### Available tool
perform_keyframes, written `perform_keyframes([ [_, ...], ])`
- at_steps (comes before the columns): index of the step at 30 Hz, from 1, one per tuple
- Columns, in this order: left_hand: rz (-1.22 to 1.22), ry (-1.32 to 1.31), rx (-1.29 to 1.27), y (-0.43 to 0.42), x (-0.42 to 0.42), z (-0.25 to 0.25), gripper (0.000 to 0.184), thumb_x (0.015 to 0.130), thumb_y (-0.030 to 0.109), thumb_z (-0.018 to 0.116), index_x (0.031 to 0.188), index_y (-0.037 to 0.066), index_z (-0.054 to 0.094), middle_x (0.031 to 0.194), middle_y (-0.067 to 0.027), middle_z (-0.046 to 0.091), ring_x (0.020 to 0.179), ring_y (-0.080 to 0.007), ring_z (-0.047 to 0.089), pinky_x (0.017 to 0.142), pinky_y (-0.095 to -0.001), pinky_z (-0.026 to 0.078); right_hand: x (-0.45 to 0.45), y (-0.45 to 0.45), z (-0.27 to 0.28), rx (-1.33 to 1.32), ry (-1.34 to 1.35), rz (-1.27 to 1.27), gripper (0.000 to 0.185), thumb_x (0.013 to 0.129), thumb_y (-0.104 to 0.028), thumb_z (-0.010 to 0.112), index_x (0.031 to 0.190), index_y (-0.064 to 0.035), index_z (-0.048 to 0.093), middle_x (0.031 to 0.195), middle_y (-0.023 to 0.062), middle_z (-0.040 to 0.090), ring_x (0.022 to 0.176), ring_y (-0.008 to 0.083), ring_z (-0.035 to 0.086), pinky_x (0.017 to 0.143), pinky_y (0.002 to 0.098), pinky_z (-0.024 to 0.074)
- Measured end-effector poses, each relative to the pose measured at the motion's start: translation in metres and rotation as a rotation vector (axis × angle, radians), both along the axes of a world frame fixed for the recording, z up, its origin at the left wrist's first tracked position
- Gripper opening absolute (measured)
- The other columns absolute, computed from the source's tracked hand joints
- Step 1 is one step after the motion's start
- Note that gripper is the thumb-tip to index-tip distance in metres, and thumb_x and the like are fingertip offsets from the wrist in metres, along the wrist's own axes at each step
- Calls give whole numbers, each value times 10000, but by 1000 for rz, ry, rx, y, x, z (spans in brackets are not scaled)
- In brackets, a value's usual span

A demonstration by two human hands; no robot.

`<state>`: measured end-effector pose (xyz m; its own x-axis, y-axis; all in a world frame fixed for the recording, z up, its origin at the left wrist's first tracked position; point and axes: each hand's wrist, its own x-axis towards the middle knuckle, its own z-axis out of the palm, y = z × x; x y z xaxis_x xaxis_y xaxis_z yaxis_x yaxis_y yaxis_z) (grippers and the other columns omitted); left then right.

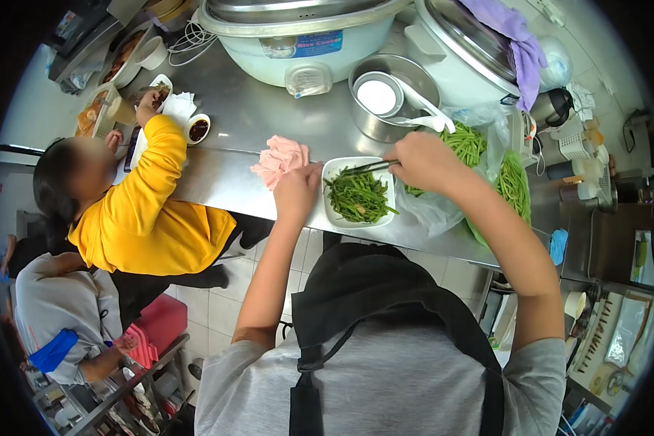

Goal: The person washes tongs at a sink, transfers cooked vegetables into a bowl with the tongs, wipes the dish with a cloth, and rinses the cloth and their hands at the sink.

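Observation:
A square white bowl (328, 211) of cooked green vegetables (357, 198), cut in short lengths, sits near the front edge of the steel table. My left hand (298, 190) is closed at the bowl's left rim, its fingertips partly hidden. In my right hand (423, 161) is a pair of dark chopsticks (370, 167), slanting left over the bowl's back rim with their tips at the greens. A crumpled pink cloth (280, 160) lies just behind my left hand. Right of the bowl, clear plastic bags (432, 214) hold more cut greens (514, 185), partly behind my right forearm.
Behind the bowl stand a steel pot (367, 125) with white ladles and a large rice cooker (269, 54); a second cooker (443, 69) carries a purple cloth (512, 36). At left, a person in yellow (149, 218) sits by a sauce dish (198, 129); another person (65, 305) is behind.

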<state>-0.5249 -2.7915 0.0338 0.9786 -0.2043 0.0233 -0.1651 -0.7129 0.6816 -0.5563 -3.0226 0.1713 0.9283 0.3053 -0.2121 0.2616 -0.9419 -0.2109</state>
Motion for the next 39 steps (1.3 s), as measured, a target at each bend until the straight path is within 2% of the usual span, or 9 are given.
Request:
perform_keyframes([
  [11, -197, -151, 166, -14, 24, -1, 170, 805, 268, 608, 833, 138, 714, 684, -103, 642, 618, -290, 609, 589, -371, 472, -71, -11, -12, 51, -2, -306, 183, 776, -152, 572, 897, -46, 659, 732, 177, 621, 717, 346, 608, 679, 448, 482],
  [14, -160, -69, 144, -1, 12, 2, 185, 817, 231, 613, 857, 62, 675, 625, -98, 630, 572, -223, 610, 538, -325, 466, -89, -7, -9, 35, -4, -379, 207, 790, -161, 567, 942, -43, 644, 723, 182, 617, 704, 349, 607, 658, 450, 480],
  [17, -110, 273, 19, 12, 3, -8, 200, 804, 239, 586, 838, 47, 628, 637, -101, 632, 579, -244, 614, 609, -361, 471, -105, 0, -20, 3, 8, -436, 231, 795, -168, 577, 985, -50, 636, 722, 185, 612, 696, 349, 604, 644, 445, 479],
  [21, -31, 607, -284, 23, -16, -12, 217, 827, 151, 549, 984, 2, 531, 621, -108, 615, 534, -159, 611, 467, -286, 464, -114, -5, -24, 126, -113, -494, 264, 792, -161, 591, 1031, -58, 636, 724, 190, 602, 686, 355, 596, 646, 435, 478],
  [22, -58, 685, -359, 25, -19, -15, 342, 843, 98, 507, 1162, -8, 446, 667, -123, 617, 537, -147, 611, 440, -252, 479, -115, -7, -21, 158, -128, -521, 267, 795, -160, 589, 1037, -55, 635, 727, 192, 602, 686, 358, 596, 647, 435, 479],
  [26, -116, 805, -558, 22, -38, -17, 584, 863, 63, 443, 1404, 73, 222, 764, -139, 621, 566, -176, 624, 500, -282, 540, -123, 5, -32, 143, -28, -557, 271, 811, -162, 576, 1053, -50, 621, 756, 195, 613, 698, 367, 596, 660, 441, 479],
  [31, -111, 887, -577, 20, -52, -19, 583, 882, 78, 408, 1415, 48, 171, 807, -149, 642, 625, -197, 649, 530, -289, 548, -117, 15, -47, 267, -122, -548, 274, 820, -190, 566, 1051, -52, 617, 747, 208, 614, 698, 373, 593, 680, 451, 474],
  [37, -144, 870, -569, 21, -52, -23, 583, 889, 95, 414, 1416, 51, 170, 789, -143, 647, 623, -192, 647, 536, -283, 542, -79, 1, 8, 366, 173, -574, 278, 811, -206, 576, 1032, -51, 642, 789, 191, 632, 749, 362, 600, 710, 431, 469],
  [39, -144, 880, -591, 23, -53, -27, 580, 891, 98, 412, 1416, 52, 171, 790, -141, 647, 625, -188, 646, 539, -278, 540, -67, -5, -19, 356, 105, -480, 273, 801, -214, 591, 1013, -52, 648, 756, 197, 617, 693, 356, 590, 650, 407, 460],
])
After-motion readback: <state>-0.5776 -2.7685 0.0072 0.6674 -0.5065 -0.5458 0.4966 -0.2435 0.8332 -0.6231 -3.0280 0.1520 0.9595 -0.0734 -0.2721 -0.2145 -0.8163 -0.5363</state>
